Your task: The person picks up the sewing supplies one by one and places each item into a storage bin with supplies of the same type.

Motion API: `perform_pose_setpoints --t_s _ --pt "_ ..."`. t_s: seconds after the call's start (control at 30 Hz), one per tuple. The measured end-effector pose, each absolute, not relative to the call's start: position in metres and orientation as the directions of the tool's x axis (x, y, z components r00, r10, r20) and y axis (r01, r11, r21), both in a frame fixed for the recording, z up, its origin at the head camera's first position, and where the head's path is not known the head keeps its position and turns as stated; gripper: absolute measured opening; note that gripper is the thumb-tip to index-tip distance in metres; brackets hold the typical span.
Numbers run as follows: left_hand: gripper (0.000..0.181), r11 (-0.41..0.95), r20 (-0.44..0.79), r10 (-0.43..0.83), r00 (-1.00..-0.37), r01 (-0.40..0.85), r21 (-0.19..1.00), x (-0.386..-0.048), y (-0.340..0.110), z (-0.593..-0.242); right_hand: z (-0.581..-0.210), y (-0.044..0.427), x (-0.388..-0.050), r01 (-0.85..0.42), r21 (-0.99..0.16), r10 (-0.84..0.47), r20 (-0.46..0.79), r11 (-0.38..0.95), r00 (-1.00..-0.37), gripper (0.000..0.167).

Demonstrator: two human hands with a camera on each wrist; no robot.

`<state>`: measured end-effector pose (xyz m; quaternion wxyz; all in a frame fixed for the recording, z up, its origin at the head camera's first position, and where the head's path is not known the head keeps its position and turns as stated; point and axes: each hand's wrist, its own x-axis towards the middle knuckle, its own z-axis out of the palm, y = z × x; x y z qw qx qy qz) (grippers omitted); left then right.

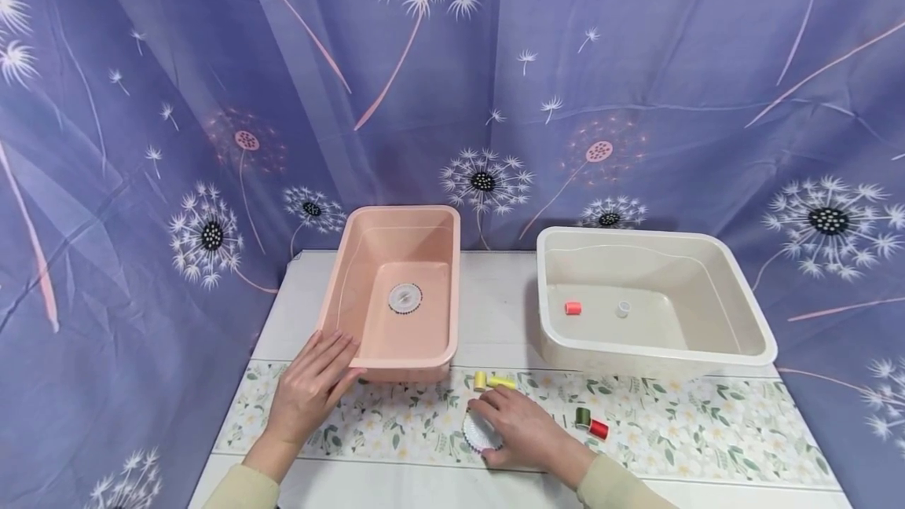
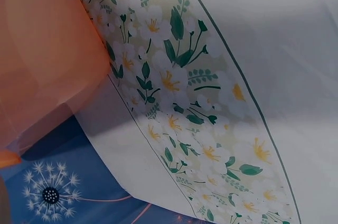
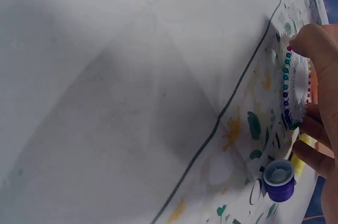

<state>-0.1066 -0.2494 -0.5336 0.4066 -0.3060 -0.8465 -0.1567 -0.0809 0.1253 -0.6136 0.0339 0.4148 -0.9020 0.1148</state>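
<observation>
My left hand (image 1: 311, 383) rests on the near left corner of a pink basin (image 1: 453, 320), its fingers laid straight over the rim. Inside that basin lies a round wheel of pins (image 1: 405, 298). With thumb and fingers, my right hand (image 1: 519, 426) holds another pin wheel (image 1: 482, 432) by its edge over the floral strip; coloured pin heads ring it in the right wrist view. Two yellow thread spools (image 1: 481, 381) lie just beyond that hand. A purple thread spool (image 3: 279, 182) appears beside its fingers in the right wrist view; in the head view I cannot see it.
To the right stands a cream basin (image 1: 657, 354) with a coral spool (image 1: 573, 308) and a white spool (image 1: 623, 309) inside. A dark green spool (image 1: 583, 417) and a red spool (image 1: 599, 430) lie on the floral strip. A patterned blue curtain (image 1: 424, 100) surrounds the table.
</observation>
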Motion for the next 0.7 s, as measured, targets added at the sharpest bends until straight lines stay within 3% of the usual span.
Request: perform_pose_setpoints --t_s 0.7 --pt "0.056 0.762 0.785 0.390 -0.481 0.647 0.019 -0.106 -0.249 -0.533 -0.567 0.131 -0.086 -0.760 -0.182 -0.677 0.360 0.624 -0.642 0.085"
